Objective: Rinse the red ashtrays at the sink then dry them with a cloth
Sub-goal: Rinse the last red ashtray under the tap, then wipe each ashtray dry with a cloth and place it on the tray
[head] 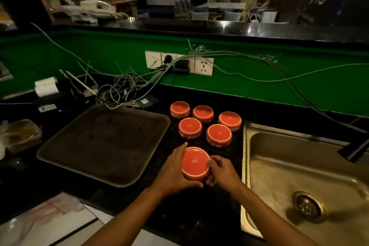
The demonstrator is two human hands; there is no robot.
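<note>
Several red round ashtrays [203, 113] sit upside down on a dark mat [171, 140] between a tray and the sink. One more red ashtray [194, 163], also bottom up, is held just above the mat in front of them. My left hand [175, 170] grips its left side with fingers curled under it. My right hand [221, 171] pinches its right rim. The steel sink [259, 146] lies to the right, its drain [306, 206] wet. No cloth is visible.
A large dark tray [60, 154] sits left of the mat. Tangled cables [119, 90] and a socket strip [203, 66] line the green back wall. A black tap [355, 150] reaches over the sink from the right. White paper [50, 223] lies at front left.
</note>
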